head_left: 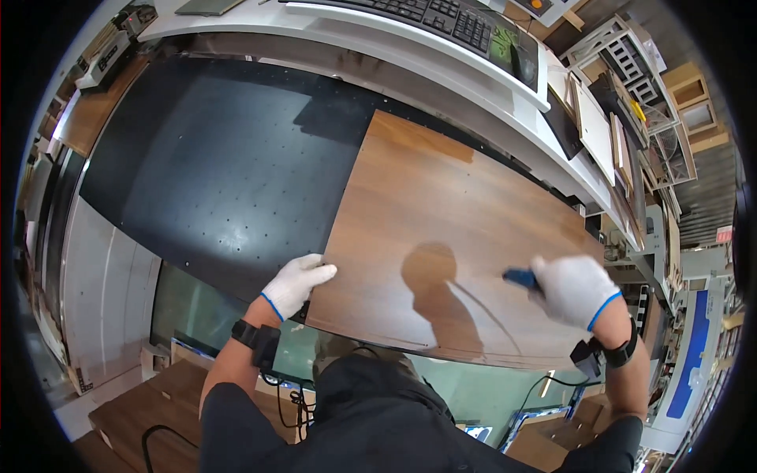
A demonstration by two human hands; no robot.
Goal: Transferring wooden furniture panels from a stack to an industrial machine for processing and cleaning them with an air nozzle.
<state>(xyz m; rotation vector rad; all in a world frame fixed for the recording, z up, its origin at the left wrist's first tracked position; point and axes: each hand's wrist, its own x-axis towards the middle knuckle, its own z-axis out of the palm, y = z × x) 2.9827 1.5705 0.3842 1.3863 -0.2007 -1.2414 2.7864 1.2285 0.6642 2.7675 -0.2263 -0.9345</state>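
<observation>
A brown wood-grain panel (pixel 394 236) lies over the right part of a black table bed (pixel 213 158) dotted with small holes. My left hand (pixel 296 285), in a white knitted glove with a blue cuff, is closed at the panel's near left edge, its thumb lying over the edge. Above the right part of the panel is my right hand (pixel 574 290), gloved the same way and a little blurred. It is wrapped round a small dark blue tool (pixel 520 277) whose front end points left; its exact kind does not show. Shadows of my head and arm fall across the panel.
Beyond the bed runs a white shelf (pixel 331 25) with a black keyboard (pixel 426 17) and a mouse (pixel 522 65). Boards and frames (pixel 595 130) lean at the right. A brown board (pixel 98 118) sits at far left. Cardboard boxes (pixel 552 433) and cables are below.
</observation>
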